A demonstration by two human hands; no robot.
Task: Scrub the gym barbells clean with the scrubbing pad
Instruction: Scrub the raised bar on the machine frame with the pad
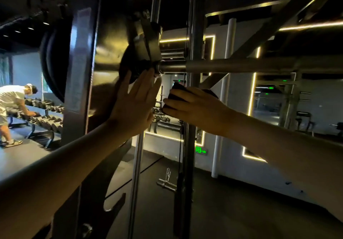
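Note:
A steel barbell (241,65) runs level across the upper right and ends in a dark carriage on a rack upright. My left hand (133,101) is flat with straight fingers, its fingertips touching the dark round collar (133,66) just below the bar's end. My right hand (194,107) grips a dark scrubbing pad (176,92) a short way below the bar, apart from it. Most of the pad is hidden by my fingers.
Chrome guide rods (193,109) and a wide black upright (81,71) of the rack stand close in front. A spring collar on a peg (167,183) sits low down. At the far left a person (11,105) bends over a dumbbell rack (44,116).

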